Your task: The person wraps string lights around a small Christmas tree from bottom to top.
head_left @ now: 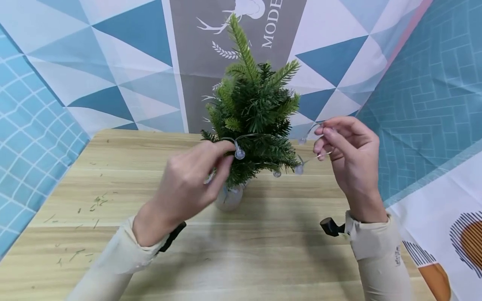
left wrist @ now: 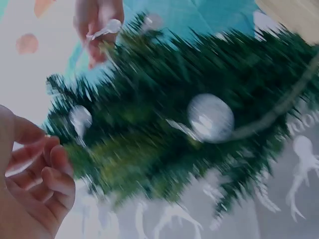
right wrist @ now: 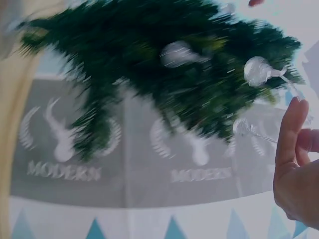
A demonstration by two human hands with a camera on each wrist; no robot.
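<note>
At the far left hangs a blue fabric sheet with a white grid [head_left: 22, 108]. Right of it, loose green needle scraps [head_left: 98, 200] lie on the pale wood-grain surface [head_left: 282, 251].

The left hand [head_left: 188, 179] is at the left side of the tree, thumb and index fingertip brought together. It appears to pinch a light string of clear round bulbs on thin transparent wire [head_left: 239, 153]; the exact contact is partly hidden. One bulb hangs just beside the index fingertip.

At centre stands a dark green artificial tree with lighter tips [head_left: 260, 113], upright on a pale, rounded base [head_left: 229, 201]. The light string runs across the lower near branches, then spans to the right hand [head_left: 350, 146], whose thumb and fingertips are clamped on the wire; a second strand passes by the lower fingers.

Handling: the light string should be light and flexible, with smooth, possibly slippery bulbs. Hold the wire between bulbs; avoid pulling hard, as the wire may snag in the needles. The branches look bristly and springy.

Behind the tree hangs a grey printed panel with white antlers and lettering [head_left: 196, 92]; to the right, a blue herringbone-patterned sheet [head_left: 433, 83] shows creases.
</note>
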